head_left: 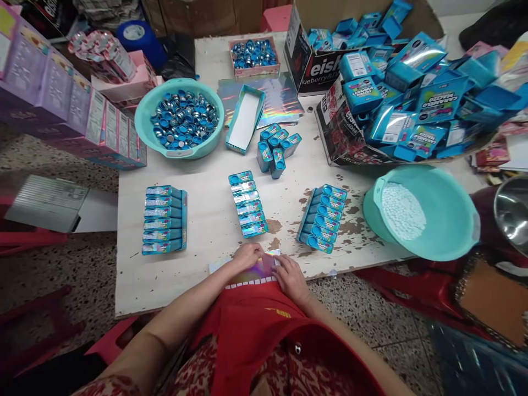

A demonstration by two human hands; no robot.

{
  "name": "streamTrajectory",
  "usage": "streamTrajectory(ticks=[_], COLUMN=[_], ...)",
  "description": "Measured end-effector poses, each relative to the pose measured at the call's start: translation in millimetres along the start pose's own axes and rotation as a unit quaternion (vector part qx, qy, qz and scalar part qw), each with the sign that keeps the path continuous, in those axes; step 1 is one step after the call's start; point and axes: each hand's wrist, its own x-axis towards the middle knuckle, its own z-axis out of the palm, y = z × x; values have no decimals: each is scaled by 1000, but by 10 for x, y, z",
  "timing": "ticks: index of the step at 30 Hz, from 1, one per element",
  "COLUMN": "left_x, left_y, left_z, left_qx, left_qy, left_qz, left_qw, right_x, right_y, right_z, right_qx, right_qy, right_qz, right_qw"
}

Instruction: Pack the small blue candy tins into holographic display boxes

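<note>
A shiny holographic sheet (256,270) lies at the table's front edge, against the red apron. My left hand (246,257) is closed, its fingertips pinching at the sheet's far edge. Bent over the right end of the sheet, the fingers of my right hand (291,278) grip it there. Just beyond my hands stands a row of small blue tins (249,206), some with round openings on top. Another row of blue tins (323,217) sits in a tray to the right, and a third row (163,220) to the left.
A teal basin of blue caps (183,121) stands back left, near an open blue box (246,118) and several loose tins (277,148). Cartons of blue boxes (412,104) fill the back right. A teal tub of white pellets (402,212) is at the right edge.
</note>
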Motion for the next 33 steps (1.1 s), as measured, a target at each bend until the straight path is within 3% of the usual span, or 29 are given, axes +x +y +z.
streamTrajectory(ticks=[4,7,11,15,22,28,31,33], left_x=[-5,-18,-29,-15,24,-38,-138,-222], left_y=[4,9,20,8,-31,29,104,178], left_z=[13,18,14,37,62,55,42,20], left_qx=[5,21,33,4,-4,27,9,-94], left_qy=[-1,4,7,3,15,42,80,75], left_qz=[10,21,4,4,-9,-6,64,131], left_qw=[1000,1000,999,1000,1000,999,995,984], right_x=[127,291,322,179,98,170,280,383], right_y=[-10,1,32,50,5,-114,-165,-188], right_z=[-5,32,80,91,42,-313,-588,-747], right_qx=[-11,-46,-78,-72,-50,-11,80,148], right_qy=[20,-12,-47,-34,1,-15,-5,0], right_qz=[50,80,51,3,5,75,128,157], right_qw=[998,996,995,997,999,997,989,977])
